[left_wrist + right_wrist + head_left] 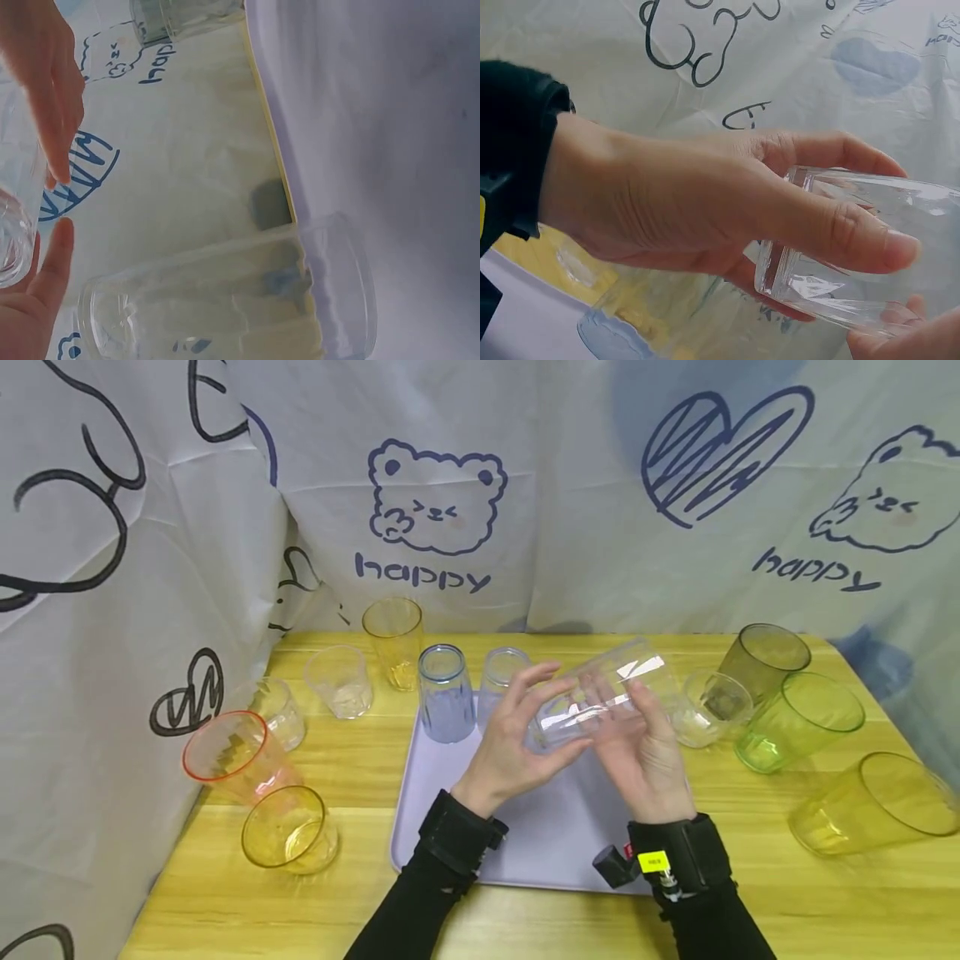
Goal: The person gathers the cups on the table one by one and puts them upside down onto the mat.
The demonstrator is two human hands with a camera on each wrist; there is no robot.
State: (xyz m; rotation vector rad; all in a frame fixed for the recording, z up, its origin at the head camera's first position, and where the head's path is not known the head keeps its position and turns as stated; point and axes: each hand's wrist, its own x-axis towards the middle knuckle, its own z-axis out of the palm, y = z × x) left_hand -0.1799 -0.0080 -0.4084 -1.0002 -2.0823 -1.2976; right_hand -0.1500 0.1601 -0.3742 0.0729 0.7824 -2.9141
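Observation:
Both hands hold a clear glass tumbler point(600, 693), tilted on its side over the lilac tray point(555, 835). My left hand point(513, 747) grips its lower left end, fingers above and thumb beneath. At the other end, my right hand point(645, 764) holds it with the thumb across the near side and fingers behind. In the right wrist view, the thick end of the tumbler point(780, 255) lies against the right palm. A blue tumbler point(446, 702) and a paler one point(502, 672) stand upside down at the tray's back left.
Left of the tray stand a red-rimmed cup point(240, 760), an amber cup point(292, 835), small clear cups point(341, 685) and a yellow tumbler point(396, 643). On the right are grey point(765, 664), green point(802, 718) and yellow point(870, 810) cups, plus a clear one point(708, 706). White cloth point(585, 568) hangs behind.

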